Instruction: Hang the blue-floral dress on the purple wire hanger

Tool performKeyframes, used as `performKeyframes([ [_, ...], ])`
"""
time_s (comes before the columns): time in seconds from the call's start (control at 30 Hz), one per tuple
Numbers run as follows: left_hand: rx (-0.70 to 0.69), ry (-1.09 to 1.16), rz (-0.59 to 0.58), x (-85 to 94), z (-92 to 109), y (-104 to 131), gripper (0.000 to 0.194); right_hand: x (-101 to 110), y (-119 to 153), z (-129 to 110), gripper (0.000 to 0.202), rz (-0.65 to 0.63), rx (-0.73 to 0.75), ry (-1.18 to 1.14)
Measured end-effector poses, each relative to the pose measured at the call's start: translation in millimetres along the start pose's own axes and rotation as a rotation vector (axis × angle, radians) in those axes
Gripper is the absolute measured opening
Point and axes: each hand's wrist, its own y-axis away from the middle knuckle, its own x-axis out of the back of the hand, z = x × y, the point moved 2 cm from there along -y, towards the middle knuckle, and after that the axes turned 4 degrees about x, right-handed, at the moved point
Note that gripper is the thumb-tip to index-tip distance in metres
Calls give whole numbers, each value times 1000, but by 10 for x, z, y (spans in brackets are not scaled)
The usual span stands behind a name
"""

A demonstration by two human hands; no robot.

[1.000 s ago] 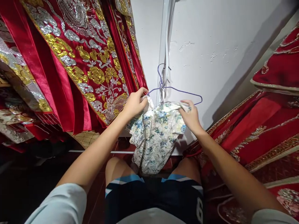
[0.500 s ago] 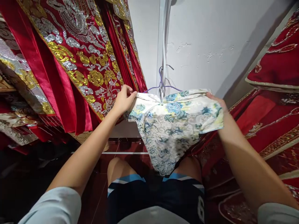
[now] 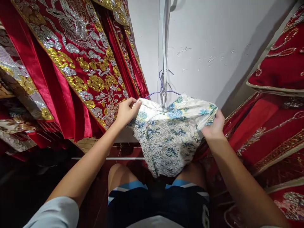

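Observation:
A white garment (image 3: 166, 136) with blue and yellow flowers hangs on a thin purple hanger (image 3: 162, 85) whose hook is by a pale vertical pole or strap. My left hand (image 3: 128, 111) pinches the garment's left shoulder edge between thumb and fingers. On the other side, my right hand (image 3: 214, 125) grips the right sleeve, with some fingertips hidden behind the cloth. The garment is spread between both hands, its lower end hanging above my knees.
Red cloth (image 3: 95, 71) with gold and silver sequins hangs at the left. More red beaded garments (image 3: 273, 120) hang at the right. Behind the hanger is a white wall (image 3: 204, 38) with scratches. Dark red floor tiles (image 3: 102, 190) lie below.
My right hand has moved from the right shoulder's top edge down and inward to the sleeve. The right shoulder now slopes, and the left side sits slightly lower.

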Motion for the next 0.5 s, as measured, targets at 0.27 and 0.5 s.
performKeyframes([
  [0.27, 113, 109, 72, -50, -61, -184, 42, -684, -723, -667, 74, -231, 326, 169],
  [0.5, 290, 366, 138, -273, -122, 64, 56, -1180, 822, -1004, 74, -881, 263, 176],
])
